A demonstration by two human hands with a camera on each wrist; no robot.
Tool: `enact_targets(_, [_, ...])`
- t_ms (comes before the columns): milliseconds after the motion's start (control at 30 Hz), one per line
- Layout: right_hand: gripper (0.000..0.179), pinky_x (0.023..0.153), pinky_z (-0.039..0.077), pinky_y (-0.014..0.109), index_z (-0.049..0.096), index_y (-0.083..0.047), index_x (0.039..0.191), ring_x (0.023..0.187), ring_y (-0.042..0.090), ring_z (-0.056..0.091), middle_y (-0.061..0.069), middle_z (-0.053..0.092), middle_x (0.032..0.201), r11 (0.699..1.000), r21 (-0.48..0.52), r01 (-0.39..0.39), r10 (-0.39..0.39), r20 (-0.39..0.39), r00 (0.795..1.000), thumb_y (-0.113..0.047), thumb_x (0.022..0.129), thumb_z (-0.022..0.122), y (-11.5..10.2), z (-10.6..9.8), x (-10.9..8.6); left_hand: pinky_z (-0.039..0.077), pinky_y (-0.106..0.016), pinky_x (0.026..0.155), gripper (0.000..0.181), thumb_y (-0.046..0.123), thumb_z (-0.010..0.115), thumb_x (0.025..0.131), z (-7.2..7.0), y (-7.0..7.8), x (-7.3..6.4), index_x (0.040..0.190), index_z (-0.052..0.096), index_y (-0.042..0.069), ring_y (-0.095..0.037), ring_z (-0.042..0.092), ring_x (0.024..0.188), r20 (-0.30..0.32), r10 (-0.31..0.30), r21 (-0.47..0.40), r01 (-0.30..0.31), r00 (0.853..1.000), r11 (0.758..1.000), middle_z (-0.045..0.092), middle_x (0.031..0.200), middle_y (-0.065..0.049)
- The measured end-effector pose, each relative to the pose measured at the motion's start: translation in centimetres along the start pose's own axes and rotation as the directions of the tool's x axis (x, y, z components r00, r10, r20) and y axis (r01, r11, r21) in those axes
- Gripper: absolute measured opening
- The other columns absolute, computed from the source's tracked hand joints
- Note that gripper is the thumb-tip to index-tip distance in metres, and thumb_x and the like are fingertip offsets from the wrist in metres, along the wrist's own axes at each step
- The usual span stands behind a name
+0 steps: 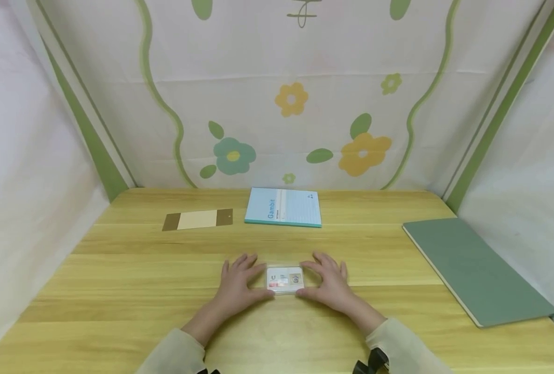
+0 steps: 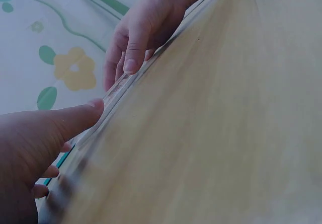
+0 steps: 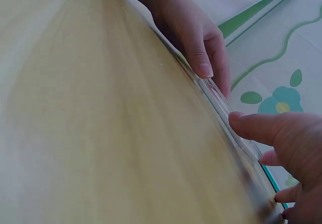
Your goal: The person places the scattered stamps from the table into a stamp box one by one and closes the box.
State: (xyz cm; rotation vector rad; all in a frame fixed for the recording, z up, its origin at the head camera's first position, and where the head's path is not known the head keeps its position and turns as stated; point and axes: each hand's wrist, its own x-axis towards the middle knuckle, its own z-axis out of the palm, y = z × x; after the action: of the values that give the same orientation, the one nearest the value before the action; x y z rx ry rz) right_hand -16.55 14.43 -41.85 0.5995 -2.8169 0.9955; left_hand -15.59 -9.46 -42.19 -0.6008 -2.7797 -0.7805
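Note:
A small flat clear plastic case (image 1: 285,280) lies on the wooden table in front of the person. Inside it show a white printed label, a red patch and a small round coin-like piece at the right. On its left side the left hand (image 1: 237,285) pinches the corners between thumb and index finger. The right hand (image 1: 328,283) does the same on the right side, its other fingers spread behind. From the left wrist view, the left thumb (image 2: 83,118) rests at the edge of the case. The right wrist view has the right thumb (image 3: 254,126) at the opposite end.
Behind the hands lies a light blue notebook (image 1: 283,208) marked Gambit. To its left is a brown and cream card strip (image 1: 198,220). A green hardcover book or folder (image 1: 480,270) lies at the table's right edge. Flower-printed cloth (image 1: 267,130) hangs behind the table.

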Motion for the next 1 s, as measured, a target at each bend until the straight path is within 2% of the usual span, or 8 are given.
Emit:
enact_targets(300, [0.061, 0.09, -0.005, 0.06, 0.057, -0.018, 0.11, 0.121, 0.038, 0.021, 0.019, 0.035, 0.129, 1.0, -0.02, 0.007, -0.007, 0.012, 1.0, -0.049, 0.059, 0.072, 0.07, 0.11, -0.07, 0.004, -0.059, 0.092, 0.068, 0.059, 0.062, 0.063, 0.08, 0.05, -0.02, 0.114, 0.057, 0.016, -0.033, 0.026, 0.121, 0.03, -0.022, 0.014, 0.021, 0.999, 1.0, 0.041, 0.128, -0.012])
enact_targets(1000, [0.06, 0.089, -0.004, 0.061, 0.055, -0.018, 0.11, 0.121, 0.038, 0.021, 0.018, 0.035, 0.129, 0.999, -0.038, 0.029, -0.028, 0.028, 0.999, -0.048, 0.06, 0.071, 0.36, 0.0, -0.06, 0.006, -0.059, 0.092, 0.067, 0.06, 0.063, 0.062, 0.13, 0.09, -0.08, 0.113, 0.058, 0.017, -0.033, 0.028, 0.12, 0.019, -0.013, 0.043, 0.012, 1.0, 0.999, 0.041, 0.128, -0.011])
